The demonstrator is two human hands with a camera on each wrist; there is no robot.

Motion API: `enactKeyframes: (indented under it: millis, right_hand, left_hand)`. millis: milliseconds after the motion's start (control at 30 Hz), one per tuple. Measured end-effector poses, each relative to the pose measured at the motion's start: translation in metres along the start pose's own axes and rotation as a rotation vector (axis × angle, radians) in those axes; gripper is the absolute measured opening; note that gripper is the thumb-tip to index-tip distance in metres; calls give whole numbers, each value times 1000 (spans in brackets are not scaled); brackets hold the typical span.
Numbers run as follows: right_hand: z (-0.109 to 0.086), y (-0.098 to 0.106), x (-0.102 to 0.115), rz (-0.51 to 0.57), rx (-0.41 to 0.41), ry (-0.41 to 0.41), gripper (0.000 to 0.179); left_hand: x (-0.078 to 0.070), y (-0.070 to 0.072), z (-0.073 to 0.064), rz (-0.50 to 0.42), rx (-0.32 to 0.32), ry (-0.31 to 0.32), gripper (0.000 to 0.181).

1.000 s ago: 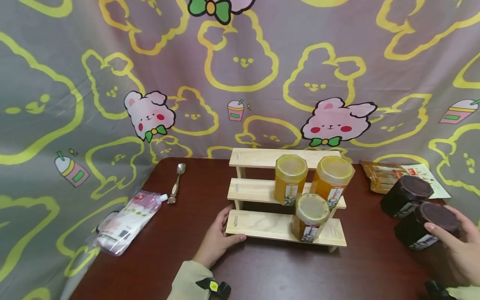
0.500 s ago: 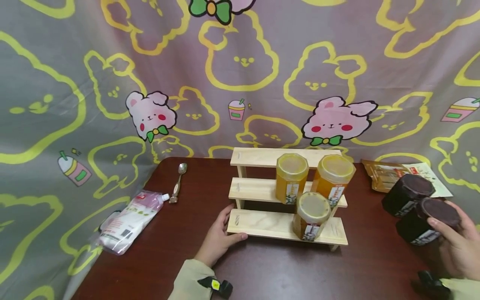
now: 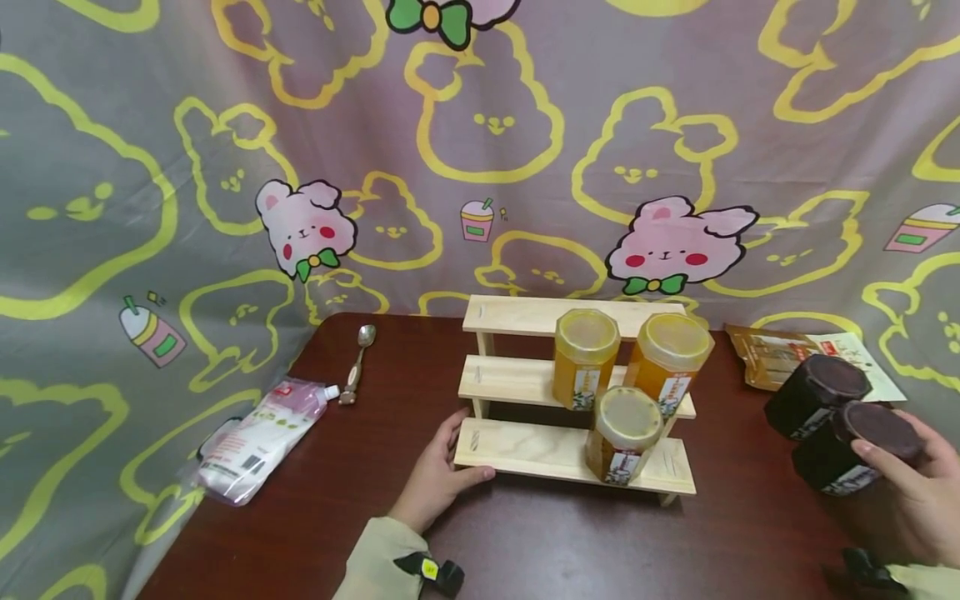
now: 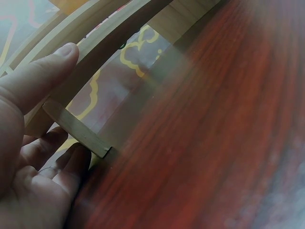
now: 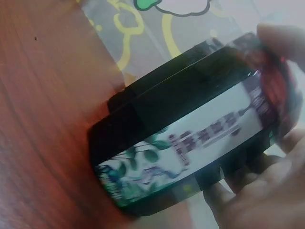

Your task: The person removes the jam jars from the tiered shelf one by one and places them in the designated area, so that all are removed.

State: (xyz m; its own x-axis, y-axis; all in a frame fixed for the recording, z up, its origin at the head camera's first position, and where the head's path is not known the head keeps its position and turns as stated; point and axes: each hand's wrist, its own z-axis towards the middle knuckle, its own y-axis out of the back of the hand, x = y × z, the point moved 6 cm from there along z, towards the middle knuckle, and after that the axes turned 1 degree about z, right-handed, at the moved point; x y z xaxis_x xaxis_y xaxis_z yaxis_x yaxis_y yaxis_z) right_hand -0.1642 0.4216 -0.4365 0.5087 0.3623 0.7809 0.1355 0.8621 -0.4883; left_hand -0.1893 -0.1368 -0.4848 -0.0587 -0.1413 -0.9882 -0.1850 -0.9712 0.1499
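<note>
My left hand (image 3: 435, 483) holds the left end of a three-tier wooden display rack (image 3: 517, 446), thumb at the front edge of the lowest tier. In the left wrist view, its fingers (image 4: 74, 160) curl near a rack leg. On the right, my right hand (image 3: 918, 492) grips a dark jar (image 3: 825, 458) around its lid; a label with printed leaves (image 5: 147, 164) shows in the right wrist view. Another dark jar (image 3: 798, 404) stands right behind it. Two amber jars (image 3: 581, 375) stand on the middle tier, and a browner jar (image 3: 618, 446) on the lowest.
Flat brown and white packets (image 3: 768, 354) lie behind the dark jars. At the left are a spouted pouch (image 3: 262, 442) and a spoon (image 3: 356, 367). A patterned curtain (image 3: 480, 142) hangs behind the dark wooden table (image 3: 555, 550).
The head view has shifted slightly. My right wrist has moved a little up and left, still gripping the jar. The left hand stays on the rack.
</note>
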Motion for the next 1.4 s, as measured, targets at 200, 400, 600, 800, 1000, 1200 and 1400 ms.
enactKeyframes:
  millis: [200,400,600,800,1000,1200,1400]
  right_hand:
    - [3,22,7,-649,-429,-117,59]
    - [17,65,-4,-1016,-478,-63,70]
    - [0,-18,38,-958,-429,113,57]
    - [-10,-93,60,-676,-328,104,56]
    - [-10,-122,54,-667,-310,62,54]
    - [-11,-151,41,-503,-267,55,53]
    - [-14,-175,28,-411,-220,17,52]
  left_hand:
    - [0,1,-1,-14,4,6,101]
    - [3,2,-1,12,-3,22,101]
    - [2,1,-1,-5,-2,13,100]
    - [0,1,0,-20,-6,8,100]
    - [0,0,1,-22,-8,12,100]
    - [1,1,0,-20,-8,14,100]
    - [0,0,1,-8,2,8,100]
